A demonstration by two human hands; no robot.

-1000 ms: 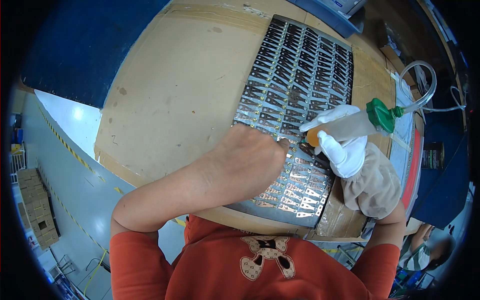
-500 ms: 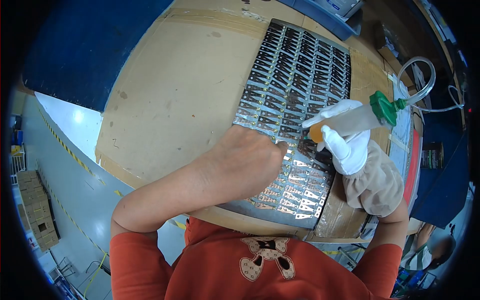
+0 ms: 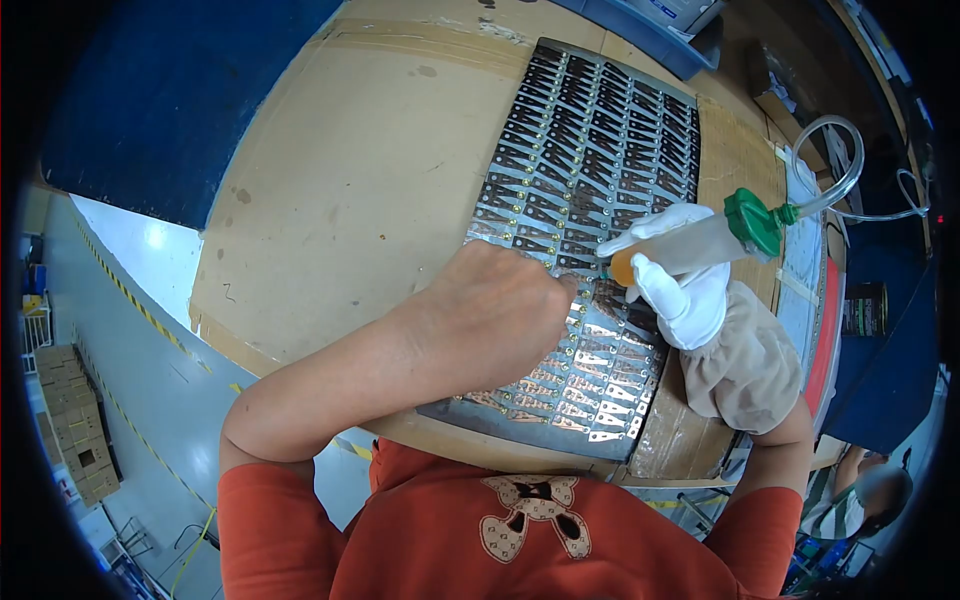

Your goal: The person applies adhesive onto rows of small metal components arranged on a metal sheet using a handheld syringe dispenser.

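A dispensing syringe (image 3: 690,246) with an amber piston inside and a green cap at its top lies tilted in my right hand (image 3: 690,300), which wears a white glove. Its tip is down at the metal pieces, close beside the fingertips of my left hand (image 3: 500,315). That hand is bare and curled, resting over the plate, and whatever its fingers pinch is hidden. Rows of small tapered metal pieces (image 3: 597,148) cover the dark plate (image 3: 500,428), many with a brassy round spot at one end. Pieces at the near end look bright and coppery.
Cardboard (image 3: 340,190) covers the table around the plate. A clear air hose (image 3: 850,180) loops from the syringe cap to the right. At the back stands a blue bin (image 3: 650,42). A tin can (image 3: 864,310) is at the right, and another person (image 3: 850,500) sits at lower right.
My right hand and the syringe have shifted slightly left, bringing the tip nearer my left fingertips. My left hand has moved a little up the plate.
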